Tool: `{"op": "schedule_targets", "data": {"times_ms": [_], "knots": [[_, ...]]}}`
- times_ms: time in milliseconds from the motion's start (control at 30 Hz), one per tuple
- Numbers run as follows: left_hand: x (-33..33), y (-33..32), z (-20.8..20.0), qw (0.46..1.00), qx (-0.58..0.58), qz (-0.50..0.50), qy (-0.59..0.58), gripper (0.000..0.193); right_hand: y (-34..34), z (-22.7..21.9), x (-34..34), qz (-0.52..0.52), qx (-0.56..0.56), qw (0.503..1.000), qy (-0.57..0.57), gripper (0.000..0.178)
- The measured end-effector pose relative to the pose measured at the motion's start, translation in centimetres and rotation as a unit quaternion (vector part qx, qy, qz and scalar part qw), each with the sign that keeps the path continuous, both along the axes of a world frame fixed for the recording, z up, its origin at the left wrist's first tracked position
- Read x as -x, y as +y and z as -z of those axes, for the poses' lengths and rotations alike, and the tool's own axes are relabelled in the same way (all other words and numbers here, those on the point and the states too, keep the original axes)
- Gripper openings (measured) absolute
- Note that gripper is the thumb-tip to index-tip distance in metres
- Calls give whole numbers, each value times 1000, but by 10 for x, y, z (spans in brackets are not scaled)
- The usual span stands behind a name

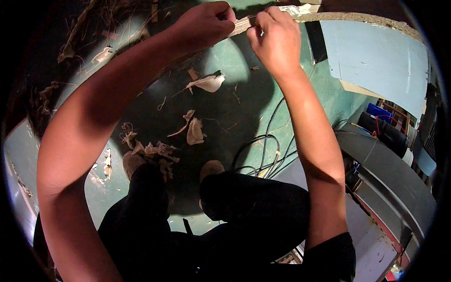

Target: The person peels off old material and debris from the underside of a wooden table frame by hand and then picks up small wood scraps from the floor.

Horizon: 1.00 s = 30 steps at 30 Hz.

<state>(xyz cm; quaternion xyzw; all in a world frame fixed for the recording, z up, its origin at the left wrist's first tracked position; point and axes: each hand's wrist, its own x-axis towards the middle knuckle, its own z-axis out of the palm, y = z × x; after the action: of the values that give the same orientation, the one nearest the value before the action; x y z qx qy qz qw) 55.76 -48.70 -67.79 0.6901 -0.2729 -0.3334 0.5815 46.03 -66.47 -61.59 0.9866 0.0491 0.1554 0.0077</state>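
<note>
Both arms reach up to the top of the view. My left hand (209, 26) is closed at one end of a narrow wooden strip (243, 24) with a grooved, light-brown surface. Just to its right, my right hand (280, 40) has its fingers bent and pinched at the same strip. Beyond the right hand, pale, crumbly, foam-like material (298, 9) lies along the strip's line. From there a rough-edged board (357, 18) curves off to the right. The fingertips of the left hand are partly in shadow.
Torn cream scraps (206, 83) and a crumpled heap (155, 151) lie on the green floor (230, 56) by my shoes. Black cables (265, 136) coil at centre right. A light-blue panel (376, 61) stands upper right, above a dark cylinder (383, 131) and a grey curved-looking surface (376, 160).
</note>
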Motion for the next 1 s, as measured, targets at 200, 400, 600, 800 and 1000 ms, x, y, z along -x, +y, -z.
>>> {"op": "schedule_targets", "data": {"times_ms": [200,400,600,800,1000], "knots": [[0,1,2,1000,9,-8,-21,13,-15,-1,-8,-14,-15,1000,-6,15],[0,0,-5,1000,-20,-7,1,14,-34,-3,0,-83,-63,995,7,17],[1,0,-4,1000,7,-2,10,14,-27,-1,1,-77,-64,995,-10,15],[2,1,-2,1000,21,2,16,14,-5,-15,4,-30,-22,999,1,15],[2,3,-20,999,-51,-6,-7,17,11,-23,-2,-44,0,999,1,19]]}}
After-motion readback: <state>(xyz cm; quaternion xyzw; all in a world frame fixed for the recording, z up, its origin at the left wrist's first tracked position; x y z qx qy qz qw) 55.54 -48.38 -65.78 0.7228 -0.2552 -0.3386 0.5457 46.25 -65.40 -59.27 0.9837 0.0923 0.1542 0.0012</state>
